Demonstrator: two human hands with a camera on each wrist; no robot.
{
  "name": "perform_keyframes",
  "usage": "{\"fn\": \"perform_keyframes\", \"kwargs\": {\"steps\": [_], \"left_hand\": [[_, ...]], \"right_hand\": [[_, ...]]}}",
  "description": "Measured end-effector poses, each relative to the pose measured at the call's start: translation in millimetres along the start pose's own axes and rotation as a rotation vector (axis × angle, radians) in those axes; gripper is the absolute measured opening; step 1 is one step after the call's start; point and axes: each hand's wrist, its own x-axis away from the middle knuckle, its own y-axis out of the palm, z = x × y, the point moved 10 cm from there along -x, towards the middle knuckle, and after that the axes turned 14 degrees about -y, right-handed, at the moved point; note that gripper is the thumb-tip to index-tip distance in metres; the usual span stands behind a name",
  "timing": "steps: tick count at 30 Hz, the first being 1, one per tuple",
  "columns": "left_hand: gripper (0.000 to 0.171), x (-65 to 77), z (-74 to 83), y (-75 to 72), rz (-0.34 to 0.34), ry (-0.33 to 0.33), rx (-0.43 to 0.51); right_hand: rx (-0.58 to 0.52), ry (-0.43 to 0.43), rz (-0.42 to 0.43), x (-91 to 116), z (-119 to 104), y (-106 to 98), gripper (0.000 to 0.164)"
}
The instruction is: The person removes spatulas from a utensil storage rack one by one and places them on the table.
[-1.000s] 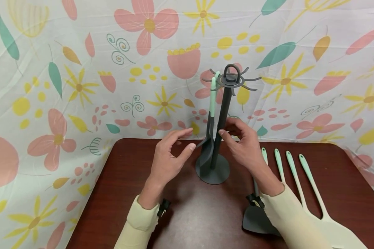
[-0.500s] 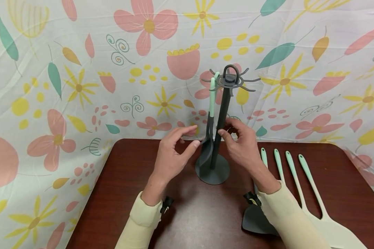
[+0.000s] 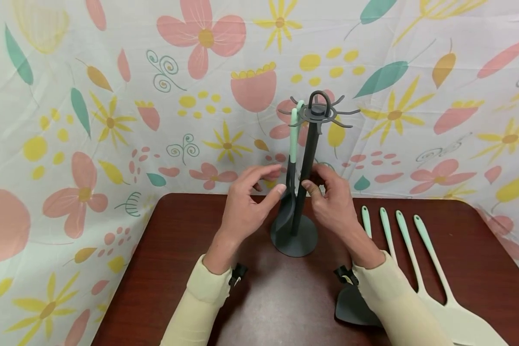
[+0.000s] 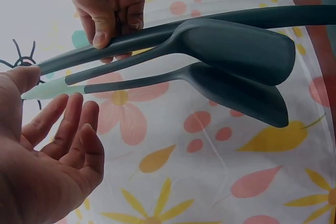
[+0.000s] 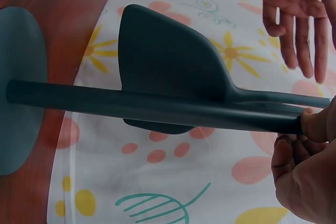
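Observation:
A dark grey utensil rack (image 3: 310, 154) stands on its round base (image 3: 306, 242), with a ring of hooks at the top. Two dark spatulas (image 4: 236, 51) with mint handles hang side by side on its left, their blades overlapping in the left wrist view. My right hand (image 3: 335, 202) pinches the post about halfway up, its thumb in front and its other fingers partly hidden behind. On the other side, my left hand (image 3: 250, 204) has its thumb and fingers spread apart close beside the hanging spatulas, gripping nothing. In the left wrist view its fingertips (image 4: 76, 98) lie right by a mint handle.
On the right of the brown table (image 3: 259, 312) lie several mint-handled utensils (image 3: 432, 254) in a row. One has a dark turner head (image 3: 354, 307); pale heads lie partly under the right sleeve (image 3: 398, 298). A flowered cloth (image 3: 134, 120) hangs behind the table.
My left hand has moved right and slightly up, closer to the hanging spatulas. The right hand keeps its pinch on the post, and the rack stays in place.

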Motion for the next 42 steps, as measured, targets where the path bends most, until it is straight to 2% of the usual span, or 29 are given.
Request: {"fn": "perform_keyframes", "kwargs": {"steps": [11,28,37,42], "left_hand": [[0.036,-17.2,12.4,3.4,0.005,0.027,0.013],[0.029,-32.1,15.3,12.2,0.025,0.011,0.013],[0.021,-38.8,12.6,17.0,0.030,-0.043,0.021],[0.020,-38.4,8.1,21.8,0.005,-0.062,0.043]], "right_hand": [[-0.005,-0.013,-0.003,0,-1,2,0.019],[0.006,-0.037,-0.018,-2,-4,0,0.016],[-0.009,-0.025,-0.022,-1,-1,0,0.016],[-0.007,-0.011,-0.025,-1,0,-1,0.015]]}}
